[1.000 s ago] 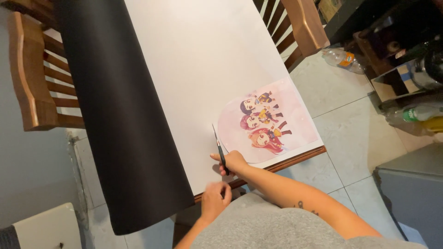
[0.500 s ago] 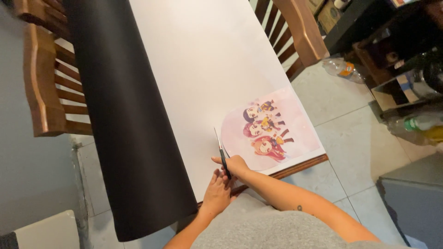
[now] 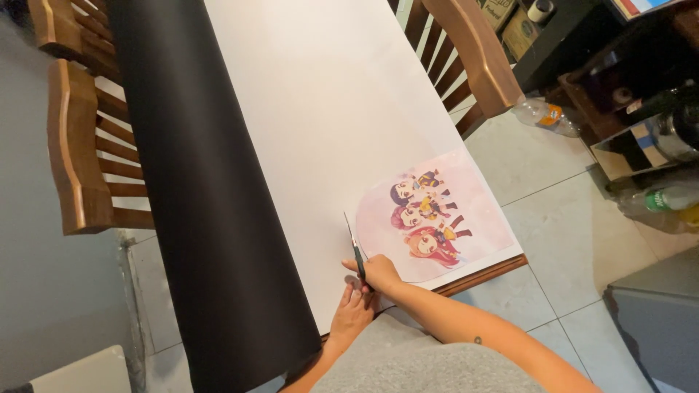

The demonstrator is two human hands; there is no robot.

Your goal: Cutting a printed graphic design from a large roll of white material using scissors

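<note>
Cutting along the left edge of the cartoon print (image 3: 435, 222), we have the right hand (image 3: 380, 273) closed around the handles of the scissors (image 3: 355, 247), their blades pointing away from us up the white sheet (image 3: 328, 109). The print lies at the near right corner of that sheet, just right of the blades. Our left hand (image 3: 352, 314) rests flat and open on the sheet's near edge, just below the scissors, holding nothing.

In this one head view, we judge a few risks. The left fingers sit close to the blades, so a hurried snip could nick them. The sheet is large and limp; if the flat hand lets it shift, the cut may wander into the picture. The black sheet (image 3: 196, 204) left of the white one hangs over the tabletop (image 3: 484, 275) edge and could slide off, dragging things with it.
</note>
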